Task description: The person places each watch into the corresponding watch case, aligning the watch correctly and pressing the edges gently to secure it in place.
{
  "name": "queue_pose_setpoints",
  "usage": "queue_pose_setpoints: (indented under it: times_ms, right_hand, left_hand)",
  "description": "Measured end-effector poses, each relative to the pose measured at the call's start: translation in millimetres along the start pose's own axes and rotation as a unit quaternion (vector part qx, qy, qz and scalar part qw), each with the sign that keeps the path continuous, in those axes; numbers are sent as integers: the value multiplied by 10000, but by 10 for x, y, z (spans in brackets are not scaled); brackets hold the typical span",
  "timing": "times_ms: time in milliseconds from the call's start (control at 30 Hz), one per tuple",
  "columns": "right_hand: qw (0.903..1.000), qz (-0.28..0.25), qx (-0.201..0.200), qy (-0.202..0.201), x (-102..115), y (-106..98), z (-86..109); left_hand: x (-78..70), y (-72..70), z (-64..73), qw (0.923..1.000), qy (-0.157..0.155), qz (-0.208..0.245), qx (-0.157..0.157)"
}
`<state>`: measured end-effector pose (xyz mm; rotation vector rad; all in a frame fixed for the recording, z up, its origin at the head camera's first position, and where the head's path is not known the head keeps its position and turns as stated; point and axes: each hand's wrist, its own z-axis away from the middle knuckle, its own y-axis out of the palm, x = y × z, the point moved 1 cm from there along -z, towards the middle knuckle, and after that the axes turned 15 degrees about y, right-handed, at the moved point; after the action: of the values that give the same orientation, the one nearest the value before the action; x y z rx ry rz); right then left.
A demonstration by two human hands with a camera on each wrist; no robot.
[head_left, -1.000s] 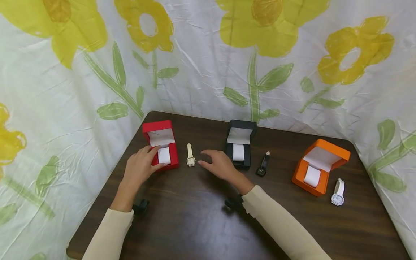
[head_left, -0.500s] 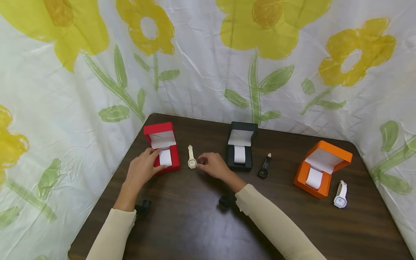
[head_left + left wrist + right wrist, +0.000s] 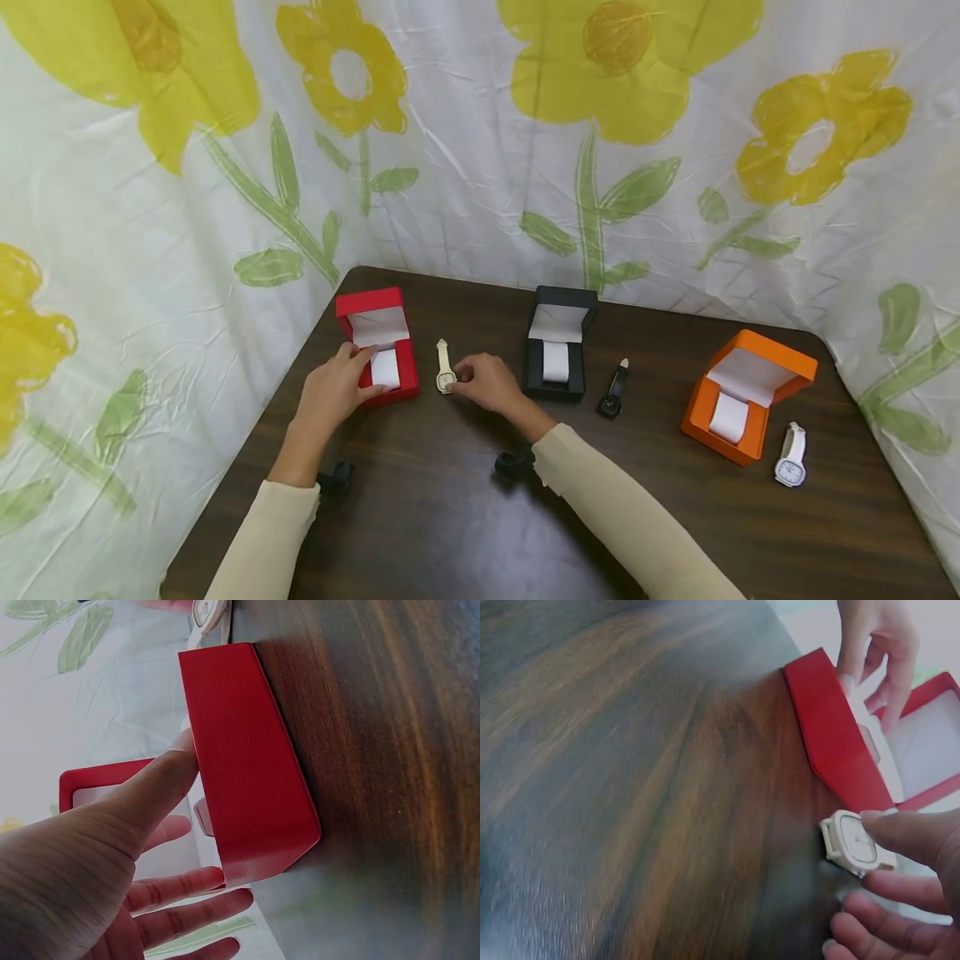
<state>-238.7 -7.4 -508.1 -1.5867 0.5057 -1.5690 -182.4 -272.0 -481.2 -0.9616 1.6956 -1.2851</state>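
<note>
In the head view an open red watch box (image 3: 408, 371) stands at the table's left, a white cushion (image 3: 386, 368) inside. My left hand (image 3: 328, 392) reaches in from the left, thumb at the cushion's front end and index finger at its back. Its other fingers (image 3: 199, 911) extend past the box's side wall. Just right of the box lies a cream wristwatch (image 3: 443, 360), strap pointing away. My right hand (image 3: 491, 383) pinches its case, the thumb on the dial and the index finger below the case edge in the right wrist view.
An open black watch box (image 3: 575, 371) stands at the back middle beside a black wristwatch (image 3: 613, 392). Farther right are an open orange watch box (image 3: 697, 412) and a white wristwatch (image 3: 792, 458). A flowered curtain (image 3: 465, 208) hangs behind the dark wooden table (image 3: 420, 517).
My right hand has moved left to the cream wristwatch, and its thumb and index finger have closed on the case. My left hand stays at the red box.
</note>
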Motion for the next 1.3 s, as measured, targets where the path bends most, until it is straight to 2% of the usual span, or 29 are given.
queue_pose_setpoints:
  times_ms: [300, 600, 733, 933, 1300]
  right_hand:
    - [9979, 33, -151, 628, 57, 44, -31]
    - [9963, 104, -84, 850, 58, 88, -51]
    - [9961, 19, 11, 876, 53, 80, -42]
    - [9953, -388, 157, 876, 18, 59, -32]
    - [9938, -817, 92, 746, -35, 34, -19]
  left_hand:
    - [-3, -23, -33, 9997, -105, 98, 198]
    - [21, -13, -47, 9995, -155, 145, 237]
    - [23, -15, -64, 9990, -207, 245, 309]
    - [29, -23, -101, 9982, -268, 363, 391]
    - [48, -54, -148, 9962, -389, 431, 644]
